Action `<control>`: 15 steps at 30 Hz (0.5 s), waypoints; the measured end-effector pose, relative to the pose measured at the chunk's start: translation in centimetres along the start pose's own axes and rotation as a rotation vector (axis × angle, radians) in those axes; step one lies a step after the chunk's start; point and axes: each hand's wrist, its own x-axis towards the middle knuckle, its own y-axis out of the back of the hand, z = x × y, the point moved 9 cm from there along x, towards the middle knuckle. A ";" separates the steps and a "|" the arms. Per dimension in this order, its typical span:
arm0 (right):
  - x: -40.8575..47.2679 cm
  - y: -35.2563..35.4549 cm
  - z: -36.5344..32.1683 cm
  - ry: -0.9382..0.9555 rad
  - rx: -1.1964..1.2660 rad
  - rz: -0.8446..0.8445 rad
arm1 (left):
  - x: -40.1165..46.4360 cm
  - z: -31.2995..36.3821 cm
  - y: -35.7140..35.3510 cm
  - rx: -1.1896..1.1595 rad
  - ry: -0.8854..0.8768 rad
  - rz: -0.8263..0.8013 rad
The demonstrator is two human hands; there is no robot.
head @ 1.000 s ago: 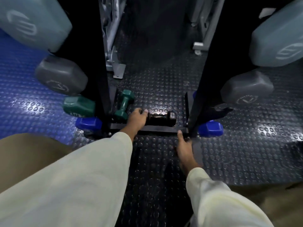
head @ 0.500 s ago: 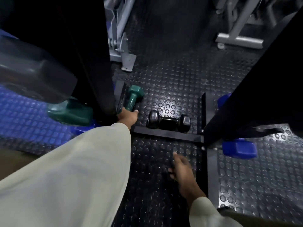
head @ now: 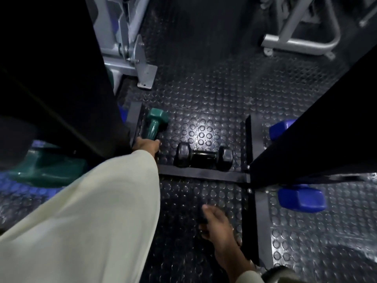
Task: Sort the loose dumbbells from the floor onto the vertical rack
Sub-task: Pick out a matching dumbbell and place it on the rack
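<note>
The green dumbbell (head: 154, 127) lies on the studded floor (head: 204, 99) inside the rack's base, hard against the left foot rail (head: 134, 119), its far head pointing away and its near end hidden under the left hand (head: 147, 145). That hand covers the near end of it with fingers curled down over it; it looks like a grip being taken, though the sleeve (head: 91, 211) hides the thumb and I cannot tell how firmly it holds. So the step in hand is, I judge, the pickup of this dumbbell. The next move calls for a full wrap round the handle, then a lift clear of the rail and out past the dark left upright (head: 81, 78) to a free peg, none of which shows plainly here.

Just right of the hand, apart from it, the black dumbbell (head: 204, 155) lies crosswise on the floor, close against the front crossbar (head: 204, 174); it is untouched and waits its turn.

The right hand (head: 219, 225) hangs low and nearer the viewer, over bare floor, fingers loosely curled and holding nothing.

Blue dumbbells (head: 301, 198) and a larger green one (head: 49, 170) sit already racked on the lowest pegs either side.
</note>
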 end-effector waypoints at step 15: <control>-0.6 -1.7 -4.2 0.048 0.091 -0.087 | -2.2 -0.9 -2.1 -0.555 0.147 -0.174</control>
